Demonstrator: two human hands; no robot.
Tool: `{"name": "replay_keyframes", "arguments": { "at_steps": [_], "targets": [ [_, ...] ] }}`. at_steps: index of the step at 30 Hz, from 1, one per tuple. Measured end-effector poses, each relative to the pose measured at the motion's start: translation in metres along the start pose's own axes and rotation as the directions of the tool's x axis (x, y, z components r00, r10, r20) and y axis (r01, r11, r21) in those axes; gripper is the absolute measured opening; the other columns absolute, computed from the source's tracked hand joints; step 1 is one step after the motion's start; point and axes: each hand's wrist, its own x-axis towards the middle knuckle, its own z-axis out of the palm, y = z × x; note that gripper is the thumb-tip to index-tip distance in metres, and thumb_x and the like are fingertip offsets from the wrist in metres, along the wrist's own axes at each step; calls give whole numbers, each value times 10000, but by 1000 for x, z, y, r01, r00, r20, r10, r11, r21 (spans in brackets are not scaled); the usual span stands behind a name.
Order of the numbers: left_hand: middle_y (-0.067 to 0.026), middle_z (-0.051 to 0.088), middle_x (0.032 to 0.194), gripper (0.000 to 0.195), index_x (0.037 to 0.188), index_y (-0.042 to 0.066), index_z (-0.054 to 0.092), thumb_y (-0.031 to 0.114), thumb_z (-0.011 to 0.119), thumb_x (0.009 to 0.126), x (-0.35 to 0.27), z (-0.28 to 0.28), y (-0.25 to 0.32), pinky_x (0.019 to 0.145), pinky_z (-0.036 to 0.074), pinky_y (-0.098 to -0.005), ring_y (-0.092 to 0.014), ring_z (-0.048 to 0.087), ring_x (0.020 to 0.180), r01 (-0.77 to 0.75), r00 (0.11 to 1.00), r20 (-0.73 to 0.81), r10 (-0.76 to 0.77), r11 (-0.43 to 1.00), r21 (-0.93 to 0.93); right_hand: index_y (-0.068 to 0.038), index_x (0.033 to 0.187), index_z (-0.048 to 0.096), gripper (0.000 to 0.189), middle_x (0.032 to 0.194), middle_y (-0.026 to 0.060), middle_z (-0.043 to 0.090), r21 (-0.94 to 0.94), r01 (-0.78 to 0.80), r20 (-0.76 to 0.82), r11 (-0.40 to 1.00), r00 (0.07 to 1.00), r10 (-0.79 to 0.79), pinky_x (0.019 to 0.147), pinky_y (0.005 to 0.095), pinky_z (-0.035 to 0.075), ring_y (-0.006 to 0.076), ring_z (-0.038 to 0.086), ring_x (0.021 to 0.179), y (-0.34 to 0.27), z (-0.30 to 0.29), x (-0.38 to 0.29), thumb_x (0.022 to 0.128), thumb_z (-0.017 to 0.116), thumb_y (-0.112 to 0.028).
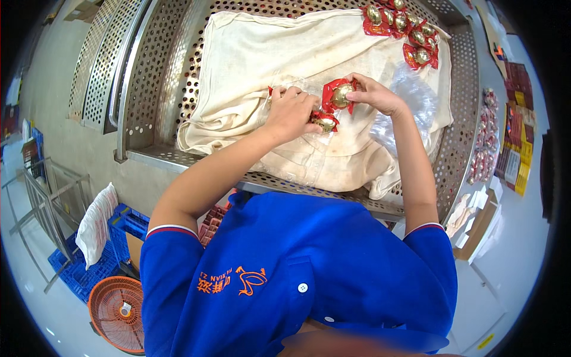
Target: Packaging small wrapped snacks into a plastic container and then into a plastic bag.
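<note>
My right hand [377,94] pinches a gold, egg-shaped piece [341,96] in a red and clear wrapper, above a cream cloth [250,49]. Beside it, my left hand [292,109] curls over more wrapped pieces, its thumb against a second gold piece [324,121]. A bit of red wrapper shows past the left fingers; whatever else lies under that palm is hidden. Spread around and beneath the left hand is a clear plastic bag [303,163]. Near my right forearm lies a stack of clear plastic bags [412,98].
Several red-wrapped gold pieces [419,38] lie at the cloth's far right corner. The cloth lines a perforated metal tray [457,85] with raised sides. Beyond its right side are more packed pieces [484,138] and an open cardboard box [479,223]. An orange fan [118,308] stands lower left.
</note>
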Motion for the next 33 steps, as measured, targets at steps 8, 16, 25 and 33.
{"name": "replay_keyframes", "arguments": {
  "at_steps": [8,16,25,33],
  "targets": [
    [0,623,1043,623,1113,140,585,501,767,640,0,-3,0,938,292,-438,-205,492,1090,6,999,31,-7,999,46,-62,1090,562,414,1024,150,610,-723,11,-44,690,997,-61,802,366,484,286,594,962,-28,41,12,719,729,-142],
    [-17,626,1062,792,1256,81,502,487,785,638,1,-2,6,926,290,-435,-218,498,1065,102,995,22,-101,995,-20,-59,1022,580,261,952,150,560,-877,-38,-203,479,932,-299,774,407,504,331,588,933,-13,80,-8,764,614,-44],
    [1,599,1046,771,1342,267,482,512,748,661,-1,1,7,879,289,-441,-204,493,1049,-40,999,-3,40,998,50,-12,992,591,225,950,182,618,-741,26,-243,671,921,-304,791,413,475,365,595,909,-11,65,-12,790,647,-93],
    [-1,603,1033,720,1329,282,494,480,744,683,-2,-5,10,895,290,-408,-213,493,1052,-23,1000,9,22,999,42,-34,1151,611,415,1094,199,641,-735,-95,-275,671,947,-167,895,394,477,329,615,1028,-41,-41,49,835,650,-301]
  ]
}}
